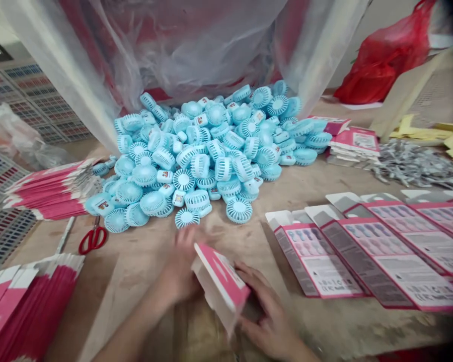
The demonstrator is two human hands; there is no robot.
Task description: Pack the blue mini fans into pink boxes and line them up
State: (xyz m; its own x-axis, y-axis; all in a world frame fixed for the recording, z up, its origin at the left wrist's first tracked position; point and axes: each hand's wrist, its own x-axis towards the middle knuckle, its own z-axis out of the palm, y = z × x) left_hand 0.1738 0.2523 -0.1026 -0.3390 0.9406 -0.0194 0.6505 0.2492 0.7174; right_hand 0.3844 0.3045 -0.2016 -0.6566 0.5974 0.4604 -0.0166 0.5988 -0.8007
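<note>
A pink and white cardboard box (222, 276) is tilted over the middle of the table. My right hand (262, 309) grips it from the right, thumb below and fingers along the side. My left hand (184, 266), smeared by motion, is at the box's left side with its fingers near the front of the pile; whether it touches anything is unclear. Light-blue handheld fans (211, 151) are heaped just beyond both hands. The nearest fan (187, 218) lies right by my left fingertips.
Open-flapped printed boxes (324, 261) lie overlapping at the right. Flat pink cartons (33, 306) are stacked at the left, with red-handled scissors (93, 240) behind. Grey strips (419, 163), a red plastic bag (385, 60) and plastic sheeting (211, 45) stand farther back.
</note>
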